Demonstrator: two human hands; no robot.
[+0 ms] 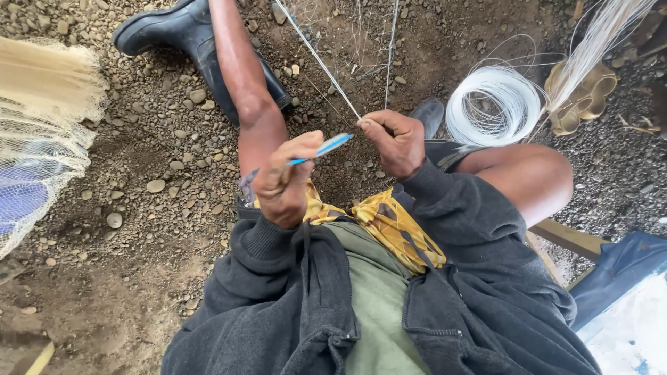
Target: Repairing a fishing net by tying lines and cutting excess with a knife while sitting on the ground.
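My left hand (286,182) is closed around a thin blue netting needle (326,147) whose tip points toward my right hand. My right hand (393,141) pinches the edge of a fine, nearly clear fishing net (347,42) where a taut white cord (316,55) runs up and away from my fingers. The two hands are close together above my lap, about a hand's width apart. I sit in a dark grey zip jacket, with bare knees and black rubber boots (187,35) below.
A coil of white line (495,105) lies on the gravel at upper right, beside a yellowish object (590,97). Bundled pale netting (42,125) fills the left edge. A blue tarp (625,267) and a wooden plank (570,239) sit at lower right.
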